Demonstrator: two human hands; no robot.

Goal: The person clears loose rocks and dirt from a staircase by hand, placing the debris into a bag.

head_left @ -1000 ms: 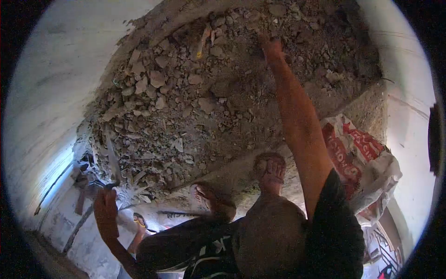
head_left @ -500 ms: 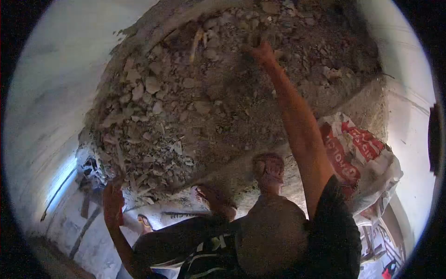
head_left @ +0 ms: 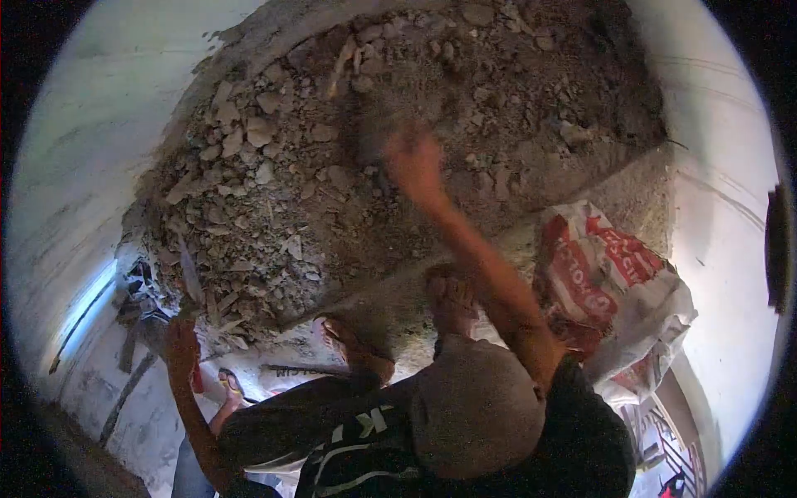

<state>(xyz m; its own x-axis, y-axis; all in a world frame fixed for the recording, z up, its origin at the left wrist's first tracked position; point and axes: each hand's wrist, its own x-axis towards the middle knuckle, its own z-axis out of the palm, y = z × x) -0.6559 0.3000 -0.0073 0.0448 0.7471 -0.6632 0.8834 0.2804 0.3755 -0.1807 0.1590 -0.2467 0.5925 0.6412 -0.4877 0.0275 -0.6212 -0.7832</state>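
Note:
My right hand [head_left: 415, 166] is over the middle of a heap of broken rubble [head_left: 332, 178], with the forearm stretched out from a dark sleeve. Its fingers are smeared by motion, so I cannot see whether they hold anything. Down at the left edge of the heap, my left hand [head_left: 183, 349] is closed beside a narrow red thing [head_left: 197, 375], whose kind I cannot make out. The rubble is a mix of grey-brown chunks, flakes and loose dirt.
A white and red printed sack [head_left: 618, 274] lies crumpled to the right. Sandalled feet [head_left: 452, 299] stand at the heap's near edge. Another foot in a sandal [head_left: 231, 383] shows at lower left. Pale walls [head_left: 108, 141] curve around the heap.
My right hand has come back toward my body and to the left across the rubble. The whole view has shifted slightly. My left hand keeps its place by the heap's left edge.

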